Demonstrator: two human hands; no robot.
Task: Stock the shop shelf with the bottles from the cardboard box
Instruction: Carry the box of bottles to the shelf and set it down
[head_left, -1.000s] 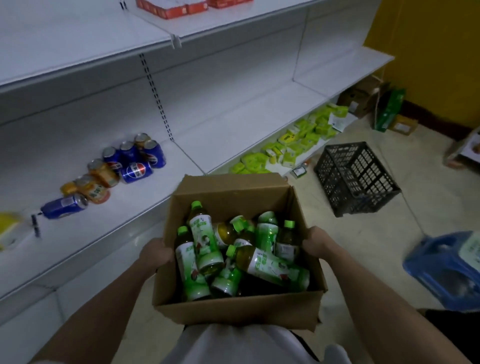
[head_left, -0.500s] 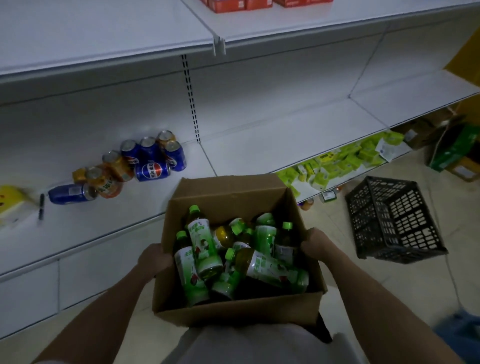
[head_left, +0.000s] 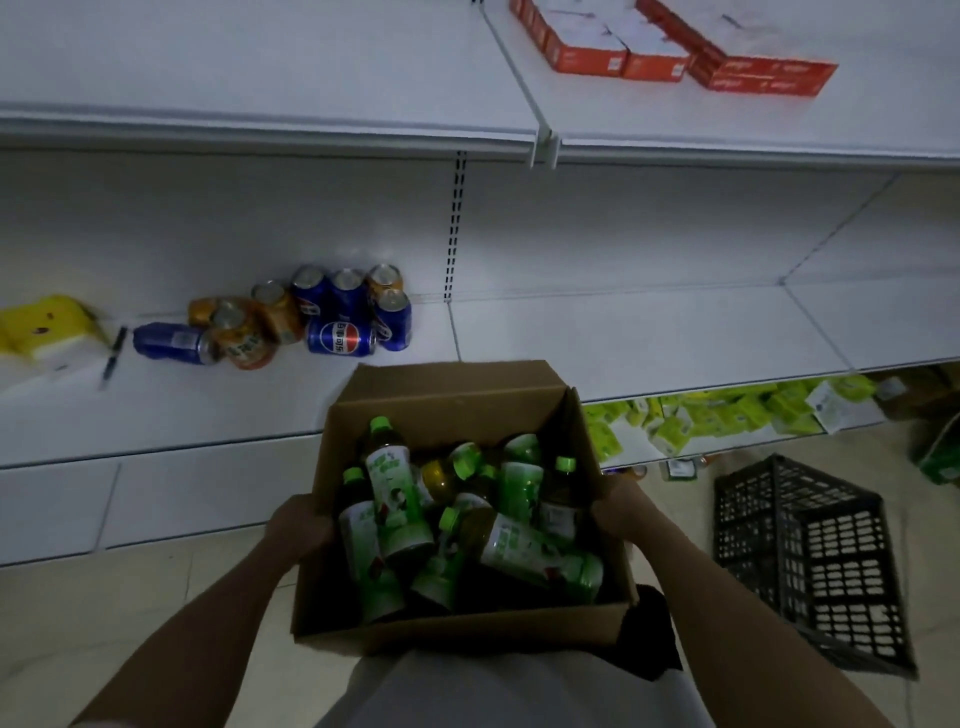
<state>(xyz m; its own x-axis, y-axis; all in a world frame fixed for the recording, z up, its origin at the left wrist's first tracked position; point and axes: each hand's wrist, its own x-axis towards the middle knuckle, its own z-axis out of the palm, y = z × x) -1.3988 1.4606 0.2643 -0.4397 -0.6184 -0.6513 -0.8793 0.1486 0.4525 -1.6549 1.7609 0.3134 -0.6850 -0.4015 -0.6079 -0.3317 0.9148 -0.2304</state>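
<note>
I hold an open cardboard box (head_left: 457, 629) against my body, in front of a white shop shelf (head_left: 623, 338). My left hand (head_left: 298, 527) grips the box's left wall and my right hand (head_left: 621, 506) grips its right wall. Several green-capped bottles (head_left: 395, 488) with green and white labels lie jumbled inside, some upright, some on their sides. The box's far flap stands up just before the shelf's front edge.
Blue and orange drink cans (head_left: 332, 317) crowd the shelf's left part, with a pen (head_left: 113, 356) and a yellow pack (head_left: 41, 325) further left. Red boxes (head_left: 665, 52) sit on the upper shelf. Green packs (head_left: 727, 415) fill the bottom shelf. A black plastic crate (head_left: 810, 566) lies on the floor at right.
My view has swung left and squared up to the shelf, which now looks closer. The box and both hands keep the same grip. The crate has slid toward the right edge.
</note>
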